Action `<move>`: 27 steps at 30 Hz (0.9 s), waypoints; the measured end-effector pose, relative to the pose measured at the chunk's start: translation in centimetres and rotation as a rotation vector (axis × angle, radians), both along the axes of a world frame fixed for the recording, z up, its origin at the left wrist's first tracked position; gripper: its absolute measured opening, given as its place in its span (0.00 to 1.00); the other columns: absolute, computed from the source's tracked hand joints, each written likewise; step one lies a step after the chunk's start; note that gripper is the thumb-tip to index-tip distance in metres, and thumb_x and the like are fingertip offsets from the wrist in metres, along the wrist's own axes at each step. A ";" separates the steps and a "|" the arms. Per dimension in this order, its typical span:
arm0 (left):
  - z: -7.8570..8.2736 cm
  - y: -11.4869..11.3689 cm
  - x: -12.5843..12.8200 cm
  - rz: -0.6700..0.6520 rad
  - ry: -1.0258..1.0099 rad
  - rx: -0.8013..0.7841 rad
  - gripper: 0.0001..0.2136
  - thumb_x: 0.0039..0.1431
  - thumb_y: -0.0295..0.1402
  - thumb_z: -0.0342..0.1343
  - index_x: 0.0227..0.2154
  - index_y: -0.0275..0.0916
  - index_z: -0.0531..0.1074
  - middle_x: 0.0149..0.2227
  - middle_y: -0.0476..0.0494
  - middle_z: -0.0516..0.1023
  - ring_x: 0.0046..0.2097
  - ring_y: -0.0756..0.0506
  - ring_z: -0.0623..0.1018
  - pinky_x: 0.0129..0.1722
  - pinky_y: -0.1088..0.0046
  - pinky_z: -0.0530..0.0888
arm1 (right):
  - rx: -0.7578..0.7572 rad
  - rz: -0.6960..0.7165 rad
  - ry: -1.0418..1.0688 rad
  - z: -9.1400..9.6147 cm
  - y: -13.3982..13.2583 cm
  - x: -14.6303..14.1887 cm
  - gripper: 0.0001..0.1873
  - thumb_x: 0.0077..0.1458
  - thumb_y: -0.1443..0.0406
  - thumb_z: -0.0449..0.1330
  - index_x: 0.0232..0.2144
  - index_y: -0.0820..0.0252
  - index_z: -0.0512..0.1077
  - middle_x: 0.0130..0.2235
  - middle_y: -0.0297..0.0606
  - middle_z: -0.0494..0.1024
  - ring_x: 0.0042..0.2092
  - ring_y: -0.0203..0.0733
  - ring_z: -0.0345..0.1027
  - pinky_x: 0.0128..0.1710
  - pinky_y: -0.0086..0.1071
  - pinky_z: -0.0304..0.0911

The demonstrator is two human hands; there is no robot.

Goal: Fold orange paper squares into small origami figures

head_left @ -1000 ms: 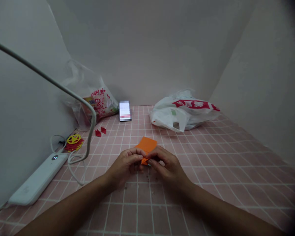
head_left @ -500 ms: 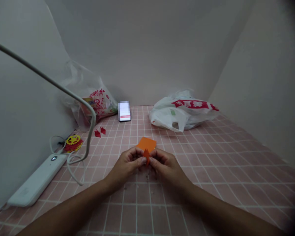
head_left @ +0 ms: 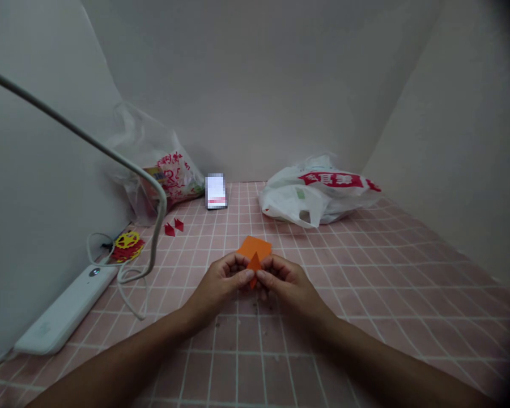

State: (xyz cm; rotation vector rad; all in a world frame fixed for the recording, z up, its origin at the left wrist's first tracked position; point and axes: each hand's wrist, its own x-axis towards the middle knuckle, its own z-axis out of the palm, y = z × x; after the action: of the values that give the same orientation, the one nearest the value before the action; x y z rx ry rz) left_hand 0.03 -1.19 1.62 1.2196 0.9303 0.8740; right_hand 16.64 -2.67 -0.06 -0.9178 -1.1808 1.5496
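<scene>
Left hand (head_left: 221, 280) and right hand (head_left: 287, 283) met fingertip to fingertip over the near middle of the pink tiled table (head_left: 365, 294), both pinched on a small folded orange paper piece (head_left: 254, 264) standing point-up between them. Just beyond the fingers lay a stack of orange paper (head_left: 255, 247), flat on the tiles. Farther out: two small red paper pieces (head_left: 173, 228) far left, a white plastic bag with red print (head_left: 318, 192) far right, and a white lamp base (head_left: 62, 314) near left.
</scene>
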 end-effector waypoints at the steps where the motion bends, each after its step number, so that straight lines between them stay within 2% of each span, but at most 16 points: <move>1: 0.0 0.0 0.0 -0.007 0.007 0.003 0.12 0.51 0.39 0.64 0.29 0.36 0.70 0.26 0.51 0.72 0.28 0.51 0.71 0.32 0.74 0.67 | 0.004 -0.007 0.001 0.0 0.1 0.0 0.12 0.51 0.59 0.65 0.26 0.59 0.67 0.22 0.28 0.73 0.21 0.30 0.63 0.22 0.26 0.58; 5: 0.0 0.1 -0.1 -0.017 0.017 0.013 0.12 0.53 0.39 0.62 0.25 0.36 0.70 0.24 0.51 0.72 0.26 0.51 0.69 0.31 0.74 0.66 | -0.001 0.012 0.018 -0.2 0.3 0.1 0.12 0.52 0.59 0.64 0.26 0.59 0.67 0.23 0.30 0.74 0.21 0.31 0.65 0.23 0.27 0.60; 8: -0.1 0.0 -0.1 -0.019 0.006 0.029 0.12 0.55 0.40 0.61 0.26 0.36 0.70 0.25 0.50 0.73 0.27 0.51 0.70 0.31 0.73 0.66 | 0.019 0.009 0.010 -0.2 0.4 0.2 0.13 0.52 0.57 0.64 0.26 0.60 0.69 0.25 0.31 0.75 0.22 0.31 0.66 0.25 0.28 0.61; 14: -0.7 0.0 -0.1 0.051 -0.057 0.105 0.13 0.50 0.34 0.65 0.36 0.37 0.70 0.31 0.49 0.75 0.31 0.50 0.73 0.33 0.73 0.69 | 0.091 0.021 -0.028 0.1 0.2 0.2 0.14 0.57 0.55 0.60 0.27 0.59 0.69 0.24 0.32 0.74 0.24 0.33 0.66 0.27 0.30 0.62; 22: -0.6 0.1 -0.1 0.032 -0.065 0.117 0.10 0.53 0.34 0.63 0.35 0.36 0.70 0.28 0.50 0.73 0.30 0.51 0.73 0.32 0.74 0.69 | 0.060 0.039 0.031 -0.3 0.4 0.3 0.15 0.57 0.55 0.60 0.28 0.60 0.69 0.26 0.32 0.75 0.24 0.32 0.66 0.28 0.29 0.62; 27: -0.7 0.0 -0.1 0.044 -0.111 0.117 0.11 0.54 0.32 0.62 0.37 0.38 0.68 0.30 0.50 0.74 0.30 0.50 0.74 0.33 0.72 0.71 | 0.061 0.055 0.034 -0.3 0.3 0.3 0.15 0.58 0.55 0.60 0.29 0.60 0.70 0.27 0.33 0.75 0.25 0.33 0.67 0.29 0.29 0.61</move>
State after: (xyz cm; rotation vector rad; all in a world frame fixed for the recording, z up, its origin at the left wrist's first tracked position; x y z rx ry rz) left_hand -0.07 -1.20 0.96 1.2405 0.8288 1.0328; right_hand 16.96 -2.36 -0.38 -0.8222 -1.2316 1.5586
